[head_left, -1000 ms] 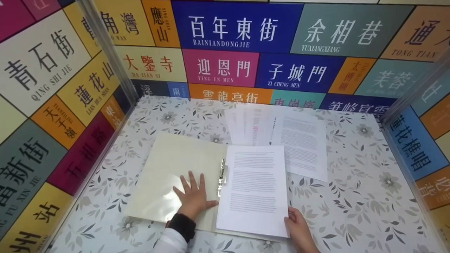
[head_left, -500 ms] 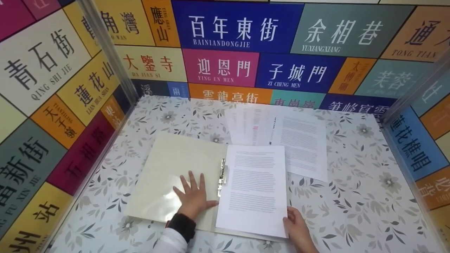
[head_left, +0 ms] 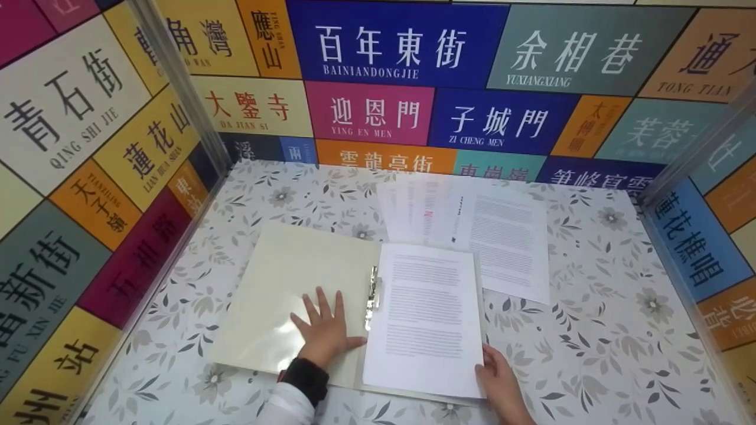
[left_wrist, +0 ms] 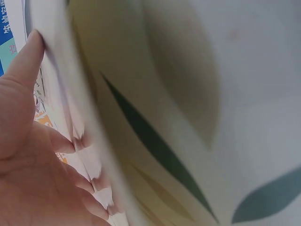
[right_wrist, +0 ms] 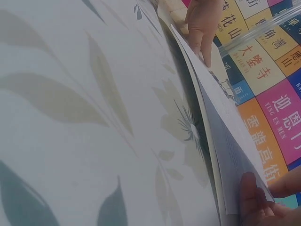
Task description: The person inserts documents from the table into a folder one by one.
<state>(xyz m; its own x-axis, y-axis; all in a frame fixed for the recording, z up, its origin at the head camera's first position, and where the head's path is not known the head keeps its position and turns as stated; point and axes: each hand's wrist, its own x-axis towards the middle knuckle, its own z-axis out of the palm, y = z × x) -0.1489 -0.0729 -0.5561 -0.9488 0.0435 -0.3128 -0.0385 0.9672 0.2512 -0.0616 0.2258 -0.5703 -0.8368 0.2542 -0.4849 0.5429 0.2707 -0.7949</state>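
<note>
A cream ring binder (head_left: 289, 260) lies open on the table, a metal clip (head_left: 372, 298) running along its spine. My left hand (head_left: 325, 330) rests on the left cover with fingers spread, its thumb reaching toward the spine. Over the right cover is a printed paper sheet (head_left: 422, 366), its left edge beside the clip. My right hand (head_left: 501, 381) pinches the sheet's lower right edge. In the right wrist view, the paper (right_wrist: 225, 117) is raised off the cover along that side, with fingers (right_wrist: 249, 193) under it. The left wrist view shows the left palm (left_wrist: 28, 165) against the cover.
More printed sheets (head_left: 511, 242) lie fanned out behind the binder, partly under its top right corner in the head view. The table (head_left: 590, 348) has a leaf-patterned covering. Colourful panels with lettering (head_left: 401, 47) stand on the back and both sides.
The sheet's top right corner has dropped slightly toward me. My right hand has shifted a little left with the edge it pinches; the left hand stays in place.
</note>
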